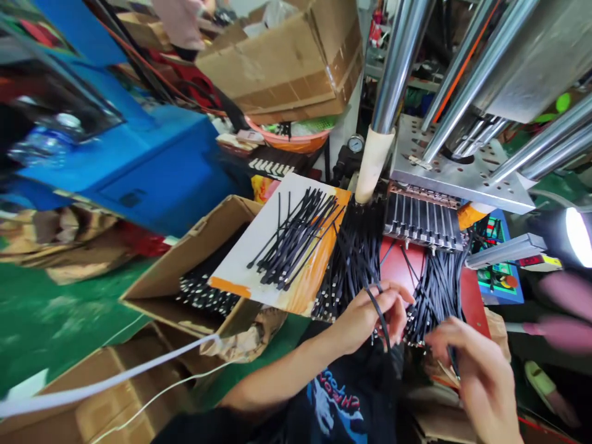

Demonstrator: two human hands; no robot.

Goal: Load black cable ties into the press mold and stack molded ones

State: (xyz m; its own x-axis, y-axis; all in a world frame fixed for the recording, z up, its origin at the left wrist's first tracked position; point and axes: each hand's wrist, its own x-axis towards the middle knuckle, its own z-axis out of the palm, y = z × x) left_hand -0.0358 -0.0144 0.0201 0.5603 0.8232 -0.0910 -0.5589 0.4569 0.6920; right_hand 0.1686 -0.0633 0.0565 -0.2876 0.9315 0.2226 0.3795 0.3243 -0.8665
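My left hand (pixel 370 317) pinches one black cable (pixel 382 317) between thumb and fingers, just below the red plate (pixel 398 262) where bundles of the same cables hang. My right hand (pixel 476 370), lower and to the right of that plate, curls loosely around another thin black cable; I cannot tell how tight the grip is.

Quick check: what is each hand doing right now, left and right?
Left hand: closed, pinching a black cable.
Right hand: fingers curled by the cable bundle; whether it grips anything cannot be told.
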